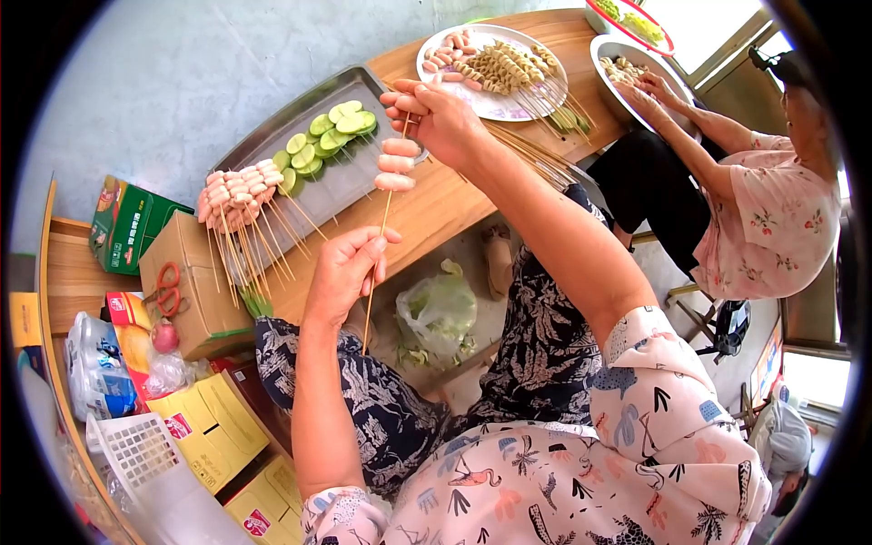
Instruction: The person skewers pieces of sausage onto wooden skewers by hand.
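My left hand (350, 263) is closed on the lower part of a thin wooden skewer (385, 222). Three small pink sausages (396, 164) are threaded side by side on its upper part. At the skewer's tip my right hand (440, 123) has its fingers closed on what looks like another small sausage (411, 104), partly hidden by the fingers. Left of the hands, a metal tray (350, 195) carries a pile of sausage skewers (241, 193) and skewered green slices (331, 136). A white plate (536, 36) beyond my right hand bears loose sausages (449, 52) and spiral-shaped skewered food (502, 68).
A co-worker (763, 200) sits at right, hands in a metal bowl (604, 50). Bare skewers (536, 156) lie on the wooden table (431, 195). A bag of greens (438, 309) sits below. At left stand a cardboard box (195, 291) with red scissors (169, 289) and a white basket (159, 481).
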The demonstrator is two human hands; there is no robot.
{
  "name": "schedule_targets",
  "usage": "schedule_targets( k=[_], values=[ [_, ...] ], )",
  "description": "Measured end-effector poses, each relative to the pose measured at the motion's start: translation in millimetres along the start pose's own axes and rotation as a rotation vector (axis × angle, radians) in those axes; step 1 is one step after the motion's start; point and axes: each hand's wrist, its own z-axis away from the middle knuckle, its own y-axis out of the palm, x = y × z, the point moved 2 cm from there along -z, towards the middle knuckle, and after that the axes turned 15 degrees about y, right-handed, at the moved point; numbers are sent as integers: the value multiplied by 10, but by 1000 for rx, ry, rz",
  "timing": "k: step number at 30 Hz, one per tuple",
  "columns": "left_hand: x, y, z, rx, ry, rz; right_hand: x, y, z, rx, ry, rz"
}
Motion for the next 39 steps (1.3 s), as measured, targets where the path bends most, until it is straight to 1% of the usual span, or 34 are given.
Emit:
schedule_targets(
  k=[3,5,10,15,17,18,20,21,24,25,29,32,34,39],
  values=[
    [6,-6,-11,5,9,-10,25,27,20,-14,5,29],
    [9,-12,-5,4,12,-18,48,77,69,-52,13,102],
    [35,-23,-6,0,27,-73,36,50,72,-42,23,160],
    [41,-24,-17,-16,22,-47,27,73,98,-55,48,201],
    [46,-31,-18,-17,29,-55,35,97,110,-59,36,302],
    [46,-27,-22,-25,27,-44,29,103,112,-52,41,303],
    [44,-35,-6,-40,27,-34,24,123,123,8,83,108],
    [40,-44,-18,-47,32,-22,39,117,99,15,81,113],
    [20,-35,-23,-62,39,-8,26,65,69,65,186,-26],
    [18,-29,-24,-70,36,-9,0,68,77,39,178,-61],
    [7,-35,-13,-76,27,-16,-15,96,104,57,150,-68],
    [1,-39,-20,-64,36,-20,-2,96,96,77,148,1],
    [11,-47,-14,-58,40,-21,-19,93,73,84,168,111],
    [4,-50,-7,-53,41,-30,-13,95,101,96,168,116]
  ],
)
